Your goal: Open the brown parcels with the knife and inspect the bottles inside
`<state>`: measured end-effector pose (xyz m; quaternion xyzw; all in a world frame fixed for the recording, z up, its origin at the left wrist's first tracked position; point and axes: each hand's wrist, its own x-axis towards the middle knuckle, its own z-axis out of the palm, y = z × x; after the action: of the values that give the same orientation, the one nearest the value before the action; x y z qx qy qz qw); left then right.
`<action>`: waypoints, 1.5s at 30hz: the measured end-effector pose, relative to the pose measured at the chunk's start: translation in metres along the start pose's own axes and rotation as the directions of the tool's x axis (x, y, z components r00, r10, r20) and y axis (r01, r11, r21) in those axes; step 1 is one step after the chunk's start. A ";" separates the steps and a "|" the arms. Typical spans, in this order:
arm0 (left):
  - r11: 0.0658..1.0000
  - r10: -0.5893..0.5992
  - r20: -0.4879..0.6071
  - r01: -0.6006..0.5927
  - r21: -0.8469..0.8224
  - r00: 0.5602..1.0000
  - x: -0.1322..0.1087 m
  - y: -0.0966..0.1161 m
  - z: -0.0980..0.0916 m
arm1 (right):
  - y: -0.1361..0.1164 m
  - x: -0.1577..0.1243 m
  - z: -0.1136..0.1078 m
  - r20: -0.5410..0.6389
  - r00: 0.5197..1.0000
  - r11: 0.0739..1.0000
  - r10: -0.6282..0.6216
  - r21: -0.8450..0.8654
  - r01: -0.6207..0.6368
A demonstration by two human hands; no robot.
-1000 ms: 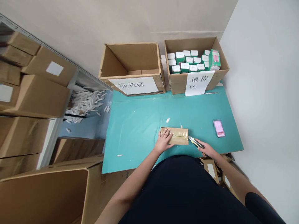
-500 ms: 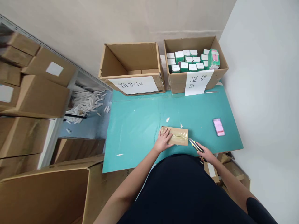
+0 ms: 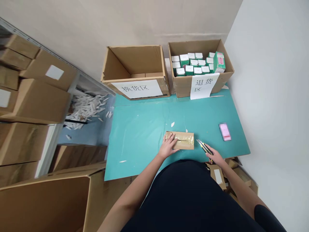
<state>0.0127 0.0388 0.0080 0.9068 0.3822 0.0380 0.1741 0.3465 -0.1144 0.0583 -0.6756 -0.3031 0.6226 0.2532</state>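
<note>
A small taped cardboard parcel lies on the teal table near its front edge. My left hand rests flat on the parcel's left end, fingers stretched over it. My right hand is closed around a black-and-yellow utility knife. The knife's blade end points toward the parcel's right end and stands a little apart from it.
Two open cartons stand at the table's back: a nearly empty one and one holding several green-and-white boxes. A pink item lies at the right. Stacked cartons fill shelves on the left. A large carton sits at the front left.
My right hand has drawn the knife back from the parcel's right end, a short way to the right. My left hand stays on the parcel.
</note>
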 end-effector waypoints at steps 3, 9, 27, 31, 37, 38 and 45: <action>1.000 0.005 -0.001 -0.005 0.004 1.000 0.001 0.000 0.000 | -0.005 0.011 0.008 0.003 1.000 1.000 -0.005 0.010 0.005; 1.000 -0.020 -0.007 0.020 0.004 1.000 0.003 0.001 0.001 | -0.003 0.012 0.019 0.004 1.000 1.000 0.016 -0.015 -0.016; 0.995 -0.036 -0.068 0.030 -0.093 0.997 0.008 0.004 0.004 | 0.035 0.009 -0.001 -0.199 0.959 0.973 -0.200 -0.153 0.171; 0.998 -0.021 -0.059 0.017 -0.059 0.998 0.008 0.007 0.002 | 0.043 0.033 -0.010 -0.373 0.886 0.948 -0.275 -0.257 0.186; 0.999 -0.046 -0.069 0.046 0.001 0.997 0.006 0.014 0.001 | 0.039 0.073 -0.014 -0.434 0.857 0.878 -0.277 -0.476 0.043; 0.999 -0.051 -0.066 0.052 0.009 0.996 0.005 0.016 0.001 | 0.038 0.080 -0.013 -0.444 0.853 0.862 -0.276 -0.507 0.015; 0.997 -0.044 -0.103 0.050 0.054 0.994 0.000 0.019 -0.001 | 0.042 0.123 -0.008 -0.532 0.742 0.787 -0.408 -0.617 -0.010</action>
<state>0.0255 0.0270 0.0156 0.8990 0.4126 0.0691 0.1296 0.3638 -0.0536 -0.0561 -0.8511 -0.4479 0.1973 0.1897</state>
